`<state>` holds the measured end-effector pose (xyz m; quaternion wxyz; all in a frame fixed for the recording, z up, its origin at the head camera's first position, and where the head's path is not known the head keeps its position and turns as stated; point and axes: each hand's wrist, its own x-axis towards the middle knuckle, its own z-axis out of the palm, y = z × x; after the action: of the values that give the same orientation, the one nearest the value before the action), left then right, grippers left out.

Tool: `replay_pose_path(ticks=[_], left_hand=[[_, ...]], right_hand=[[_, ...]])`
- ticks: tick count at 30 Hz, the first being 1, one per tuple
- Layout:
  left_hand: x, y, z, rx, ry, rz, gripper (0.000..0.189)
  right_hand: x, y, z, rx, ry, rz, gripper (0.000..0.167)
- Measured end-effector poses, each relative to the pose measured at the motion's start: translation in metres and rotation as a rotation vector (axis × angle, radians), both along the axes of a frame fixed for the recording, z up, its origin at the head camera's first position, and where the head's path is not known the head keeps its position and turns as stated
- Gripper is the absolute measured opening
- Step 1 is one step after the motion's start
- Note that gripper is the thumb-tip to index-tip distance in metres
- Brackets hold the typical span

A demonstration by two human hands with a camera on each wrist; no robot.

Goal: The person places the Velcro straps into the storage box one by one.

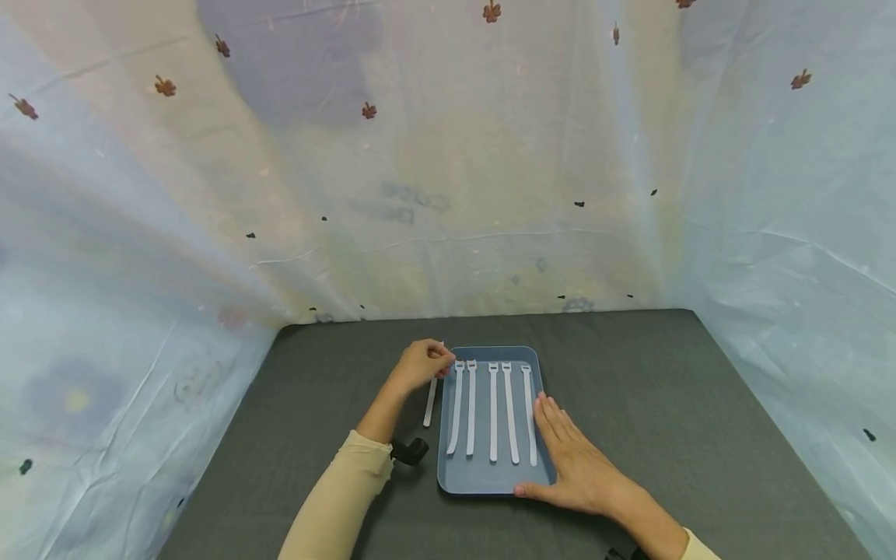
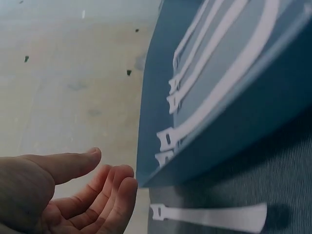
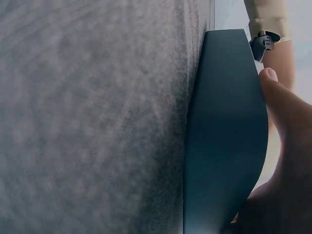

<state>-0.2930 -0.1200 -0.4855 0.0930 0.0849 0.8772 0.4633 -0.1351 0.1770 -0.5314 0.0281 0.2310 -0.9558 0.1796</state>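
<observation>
Several white cable straps (image 1: 493,412) with slotted heads lie lengthwise, side by side, in a blue-grey tray (image 1: 483,479). One more white strap (image 1: 430,406) lies on the dark cloth just left of the tray, its slotted head (image 2: 157,211) visible in the left wrist view. My left hand (image 1: 422,364) hovers over this loose strap by the tray's far left corner, fingers loosely bent, thumb apart from them and nothing between. My right hand (image 1: 584,470) rests against the tray's near right corner, fingers straight along the right side and thumb at the near rim.
Dark grey cloth (image 1: 700,435) covers the table. A pale plastic sheet (image 1: 448,194) with small leaf-like marks hangs behind the table and along both sides. A black wrist device (image 1: 409,451) sits at my left wrist.
</observation>
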Motion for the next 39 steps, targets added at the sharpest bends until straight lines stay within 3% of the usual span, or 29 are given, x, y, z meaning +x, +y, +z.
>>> replay_pose_path(ticks=[3,9,13,24,39], left_hand=[[-0.003,-0.006,-0.002,-0.027,0.015,0.024,0.022],[-0.014,-0.017,-0.012,0.012,-0.014,0.038,0.023],[-0.018,-0.021,-0.018,-0.028,0.001,0.054,0.022],[-0.023,-0.024,-0.035,-0.119,0.059,0.087,0.018],[-0.026,-0.027,-0.046,-0.149,0.045,0.087,0.021]], right_hand=[[0.0,0.0,-0.001,0.001,0.013,0.002,0.125],[-0.001,0.001,-0.003,0.001,0.022,0.003,0.125],[-0.001,0.0,-0.002,0.003,0.019,0.004,0.125],[-0.001,0.0,-0.002,-0.001,0.009,0.007,0.125],[-0.001,-0.001,-0.003,0.014,0.002,-0.003,0.125]])
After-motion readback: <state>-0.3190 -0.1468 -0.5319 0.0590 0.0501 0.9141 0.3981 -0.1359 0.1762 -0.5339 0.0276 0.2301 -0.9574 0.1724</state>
